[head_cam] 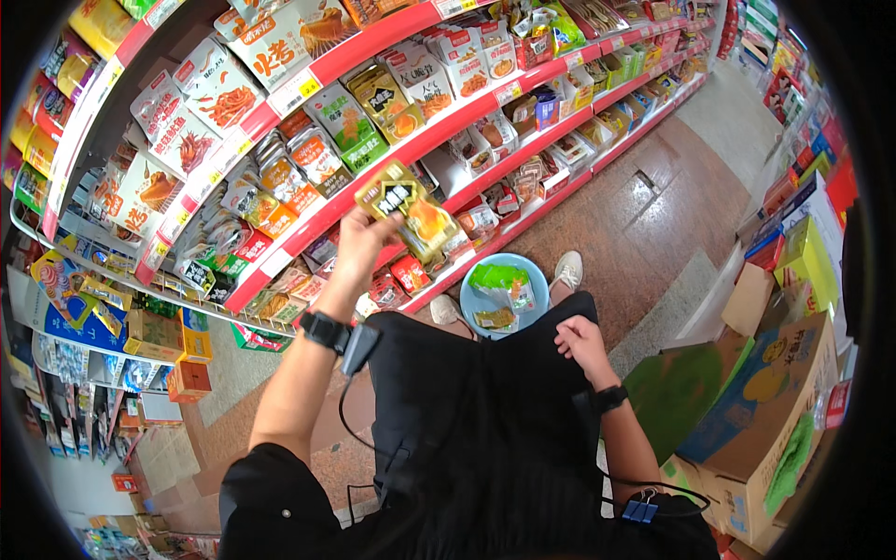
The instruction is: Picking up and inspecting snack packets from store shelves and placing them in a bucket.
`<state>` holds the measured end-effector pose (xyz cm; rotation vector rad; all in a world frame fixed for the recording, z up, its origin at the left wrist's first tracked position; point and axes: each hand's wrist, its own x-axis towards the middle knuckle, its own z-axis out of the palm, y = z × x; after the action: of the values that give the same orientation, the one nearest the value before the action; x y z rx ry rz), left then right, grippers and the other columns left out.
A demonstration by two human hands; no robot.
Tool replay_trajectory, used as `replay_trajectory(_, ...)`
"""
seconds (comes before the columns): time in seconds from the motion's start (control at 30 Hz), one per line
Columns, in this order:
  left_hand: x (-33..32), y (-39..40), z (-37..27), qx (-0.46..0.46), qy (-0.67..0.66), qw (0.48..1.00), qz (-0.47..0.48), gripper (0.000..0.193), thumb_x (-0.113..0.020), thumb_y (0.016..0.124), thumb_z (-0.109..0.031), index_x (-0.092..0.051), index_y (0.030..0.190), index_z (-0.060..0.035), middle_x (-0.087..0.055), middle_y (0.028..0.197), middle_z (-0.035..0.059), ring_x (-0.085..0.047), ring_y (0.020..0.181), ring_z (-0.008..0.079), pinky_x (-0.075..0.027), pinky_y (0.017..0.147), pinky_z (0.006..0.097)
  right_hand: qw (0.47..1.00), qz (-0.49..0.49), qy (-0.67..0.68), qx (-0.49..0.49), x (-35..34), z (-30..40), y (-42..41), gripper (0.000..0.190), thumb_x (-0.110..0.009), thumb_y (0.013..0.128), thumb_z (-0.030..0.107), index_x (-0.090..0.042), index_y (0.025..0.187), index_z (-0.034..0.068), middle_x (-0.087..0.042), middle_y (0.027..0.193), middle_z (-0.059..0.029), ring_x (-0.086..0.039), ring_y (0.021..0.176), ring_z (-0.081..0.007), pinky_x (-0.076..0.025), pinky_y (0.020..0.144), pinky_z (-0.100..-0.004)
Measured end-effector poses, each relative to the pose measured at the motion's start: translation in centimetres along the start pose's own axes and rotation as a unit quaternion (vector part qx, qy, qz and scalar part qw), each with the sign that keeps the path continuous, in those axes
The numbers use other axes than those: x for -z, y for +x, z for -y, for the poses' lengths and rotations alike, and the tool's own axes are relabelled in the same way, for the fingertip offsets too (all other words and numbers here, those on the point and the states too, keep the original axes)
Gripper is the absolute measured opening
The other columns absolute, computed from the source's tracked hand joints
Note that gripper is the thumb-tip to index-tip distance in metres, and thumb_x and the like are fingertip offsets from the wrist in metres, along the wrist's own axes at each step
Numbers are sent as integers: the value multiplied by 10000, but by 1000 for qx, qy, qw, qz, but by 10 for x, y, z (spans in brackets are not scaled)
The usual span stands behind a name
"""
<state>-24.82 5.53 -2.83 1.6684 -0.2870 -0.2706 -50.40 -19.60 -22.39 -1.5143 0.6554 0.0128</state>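
Observation:
My left hand (365,241) grips a gold snack pouch (423,218) by its left edge. The pouch is tilted, its printed front facing me, before the red-edged shelves. Similar gold pouches (378,98) sit on the shelf behind it, beside green-and-white pouches (343,119). Over my right thigh hangs my right hand (582,346), fingers loosely curled with nothing in them. A light-blue plastic basin (467,302) stands on the floor between my feet. Inside lie green snack packets (498,281) and a smaller gold packet (494,319).
Shelves with red price rails (413,143) curve along the left and front. Cardboard boxes (763,420) are stacked at my right. A wire rack of small goods (105,357) stands at the left. The tiled floor (630,203) runs between the shelves and the goods on the right.

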Motion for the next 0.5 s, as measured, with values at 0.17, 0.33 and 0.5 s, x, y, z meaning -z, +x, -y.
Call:
replay_trajectory(0.17,22,97,-27,-47,-23,998,-45,179,-608,829,-25,-595,1006,-45,-637,832,30,-572,668,98,-490,606,245,999,-38,37,0,-1,4,4,90,-534,888,114,-577,848,46,-592,679,-22,-551,514,-80,-419,441,-210)
replay_trajectory(0.33,43,183,-35,-62,-135,982,-119,123,-633,813,-31,-575,919,-55,-606,847,41,-584,722,145,-510,628,271,996,-62,56,1,1,5,15,86,-531,891,115,-572,860,46,-593,685,-27,-549,484,-84,-400,417,-204)
replay_trajectory(0.5,45,224,-37,-71,-118,983,-118,168,-627,819,-45,-563,974,-37,-607,886,59,-585,743,151,-503,648,266,991,-59,119,10,8,9,20,73,-516,897,94,-554,912,33,-590,683,-43,-549,463,-98,-384,384,-199)
